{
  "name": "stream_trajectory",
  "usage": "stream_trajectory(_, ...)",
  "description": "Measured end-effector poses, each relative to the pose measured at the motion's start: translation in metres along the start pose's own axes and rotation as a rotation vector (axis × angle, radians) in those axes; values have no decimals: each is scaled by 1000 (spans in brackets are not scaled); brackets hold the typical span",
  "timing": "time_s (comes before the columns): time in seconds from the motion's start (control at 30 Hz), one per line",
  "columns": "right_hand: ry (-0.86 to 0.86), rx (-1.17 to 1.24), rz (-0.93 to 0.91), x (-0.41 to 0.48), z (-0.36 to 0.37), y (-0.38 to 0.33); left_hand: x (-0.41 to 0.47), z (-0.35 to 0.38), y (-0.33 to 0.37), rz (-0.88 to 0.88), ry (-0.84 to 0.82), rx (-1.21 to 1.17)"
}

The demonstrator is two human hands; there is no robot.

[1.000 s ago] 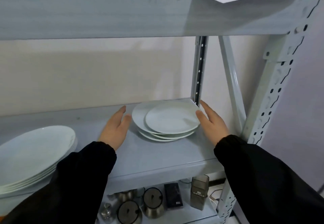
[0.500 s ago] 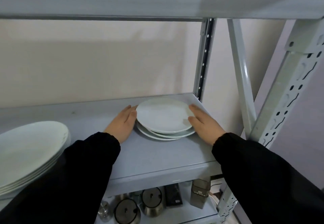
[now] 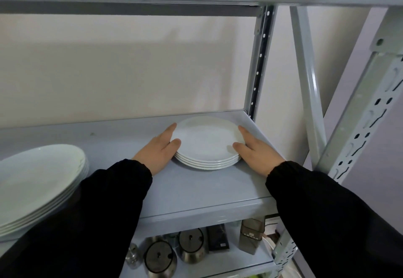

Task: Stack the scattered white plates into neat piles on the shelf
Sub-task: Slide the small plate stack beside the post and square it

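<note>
Fingers [image 3: 168, 131] straight, held together | left hand [image 3: 156, 152] and right hand [image 3: 259, 153] press opposite rims of plates [image 3: 207, 142] | likely squaring them up | shelf [image 3: 196, 190] back-right corner

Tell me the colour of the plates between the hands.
Plain white, no pattern; the plate stack shows best in the head view.

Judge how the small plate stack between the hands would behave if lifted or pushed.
The stack looks rigid and glossy, so probably slippery: pushed from one side, the top ones could slide off. Several deep, it is likely heavy for its size; the left hand and right hand flank it. Probably fragile.
</note>
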State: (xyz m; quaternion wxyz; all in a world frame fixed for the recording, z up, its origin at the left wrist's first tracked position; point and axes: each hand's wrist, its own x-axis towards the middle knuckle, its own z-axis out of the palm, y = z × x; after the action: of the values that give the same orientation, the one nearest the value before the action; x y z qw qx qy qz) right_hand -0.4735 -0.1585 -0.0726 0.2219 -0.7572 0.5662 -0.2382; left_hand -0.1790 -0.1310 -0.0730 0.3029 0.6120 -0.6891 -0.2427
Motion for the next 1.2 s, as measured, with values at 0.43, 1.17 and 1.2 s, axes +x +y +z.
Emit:
stream_trajectory(0.43,36,12,7,0,-1,0,-2,2,8,-69,50,187)
stream_trajectory(1.17,-79,-76,45,-23,6,-18,-51,-3,16,-216,51,272)
stream_trajectory(1.2,-84,-75,43,-25,7,-20,-55,-4,16,-215,50,273)
